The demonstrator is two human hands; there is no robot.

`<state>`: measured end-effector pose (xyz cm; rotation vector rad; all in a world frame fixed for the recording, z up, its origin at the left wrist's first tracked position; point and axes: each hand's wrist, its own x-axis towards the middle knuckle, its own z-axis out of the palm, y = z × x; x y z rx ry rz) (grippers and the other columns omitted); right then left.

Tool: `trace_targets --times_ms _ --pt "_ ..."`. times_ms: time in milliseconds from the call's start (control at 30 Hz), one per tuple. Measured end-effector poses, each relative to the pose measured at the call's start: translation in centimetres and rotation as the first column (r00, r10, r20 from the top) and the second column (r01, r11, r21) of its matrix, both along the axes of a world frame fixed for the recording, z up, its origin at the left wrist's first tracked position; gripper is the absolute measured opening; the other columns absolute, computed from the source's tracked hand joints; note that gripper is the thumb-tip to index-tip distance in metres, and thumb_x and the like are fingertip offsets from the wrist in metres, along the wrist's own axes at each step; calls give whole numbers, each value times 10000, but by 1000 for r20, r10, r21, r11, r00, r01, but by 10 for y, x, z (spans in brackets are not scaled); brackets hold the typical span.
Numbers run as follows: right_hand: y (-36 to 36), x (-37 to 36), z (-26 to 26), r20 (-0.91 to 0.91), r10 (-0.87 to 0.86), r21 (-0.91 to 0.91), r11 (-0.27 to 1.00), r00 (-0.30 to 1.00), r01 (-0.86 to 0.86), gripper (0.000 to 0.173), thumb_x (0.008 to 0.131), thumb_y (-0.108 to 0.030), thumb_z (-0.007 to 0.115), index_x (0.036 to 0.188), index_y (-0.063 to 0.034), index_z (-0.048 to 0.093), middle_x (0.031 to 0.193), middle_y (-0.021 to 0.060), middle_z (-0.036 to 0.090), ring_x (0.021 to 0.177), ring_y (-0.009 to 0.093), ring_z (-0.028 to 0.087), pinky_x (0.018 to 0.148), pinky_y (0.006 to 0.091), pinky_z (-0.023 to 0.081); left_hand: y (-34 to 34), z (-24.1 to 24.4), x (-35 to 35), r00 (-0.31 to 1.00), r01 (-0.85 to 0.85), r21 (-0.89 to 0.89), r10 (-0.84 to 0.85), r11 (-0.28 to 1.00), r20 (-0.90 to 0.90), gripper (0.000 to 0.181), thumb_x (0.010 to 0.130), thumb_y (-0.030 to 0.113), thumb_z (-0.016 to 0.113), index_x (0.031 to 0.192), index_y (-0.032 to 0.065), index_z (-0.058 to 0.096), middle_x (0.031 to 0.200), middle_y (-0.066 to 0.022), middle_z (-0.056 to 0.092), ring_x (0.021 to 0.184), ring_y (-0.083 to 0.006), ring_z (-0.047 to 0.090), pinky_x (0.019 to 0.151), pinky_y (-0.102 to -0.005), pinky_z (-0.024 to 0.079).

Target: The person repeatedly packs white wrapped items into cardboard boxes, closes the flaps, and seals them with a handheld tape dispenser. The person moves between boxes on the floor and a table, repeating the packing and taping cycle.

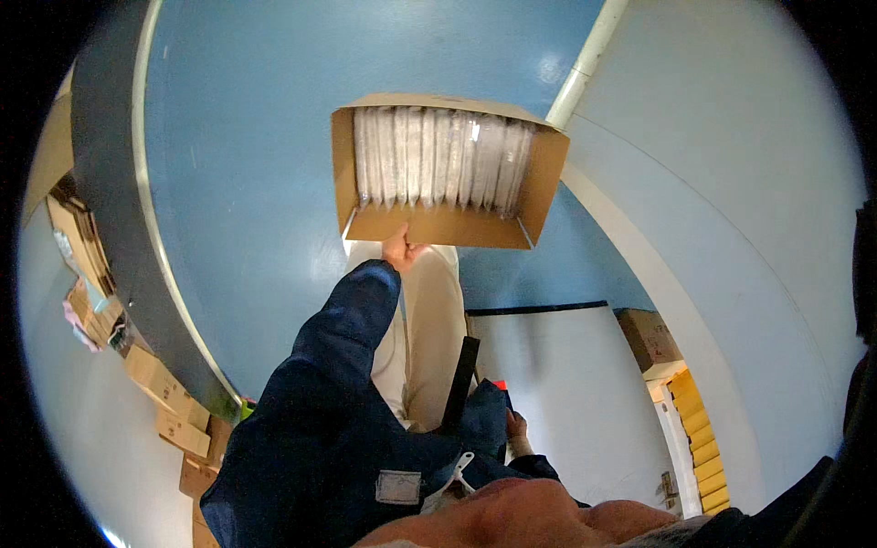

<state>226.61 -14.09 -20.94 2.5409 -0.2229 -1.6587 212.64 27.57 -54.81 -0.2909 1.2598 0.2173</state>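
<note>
An open-topped cardboard box (438,229) is held out in front of my body, above my pale-trousered legs. Inside it, a row of clear plastic-wrapped packs (438,157) stands upright, side by side. My left hand (402,250) grips the box's near wall, its thumb on the inner face and its fingers underneath. My right hand (517,426) is low at my right side, beside dark fabric and a small red item (500,385). Its fingers are partly hidden, and what it touches cannot be made out. A black strip (460,383) lies between my legs and that hand.
Blue floor (260,137) lies ahead. A white panel (569,383) with a black edge stands at right, near a cardboard carton (649,339) and a row of yellow items (699,438). Several cartons (164,383) and flattened cardboard (82,233) line the left. A pale pipe (582,65) runs at upper right.
</note>
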Motion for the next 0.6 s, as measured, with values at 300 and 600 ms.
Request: trace_targets --times_ms 300,600 --pt "-11 10 7 -19 -353 58 934 936 353 593 835 -551 550 709 27 593 643 122 595 587 218 539 557 359 419 62 95 35 992 26 193 -2 981 -128 164 889 29 446 1026 -43 500 1007 -139 597 900 -266 616 844 -464 535" --pt "-22 68 27 -130 770 209 637 624 -742 330 929 -315 409 1148 -100 530 798 142 597 750 316 601 621 448 472 62 303 -91 888 -332 8 315 943 -336 341 929 62 425 1217 -100 341 1194 -228 433 1045 -349 528 918 -435 514"
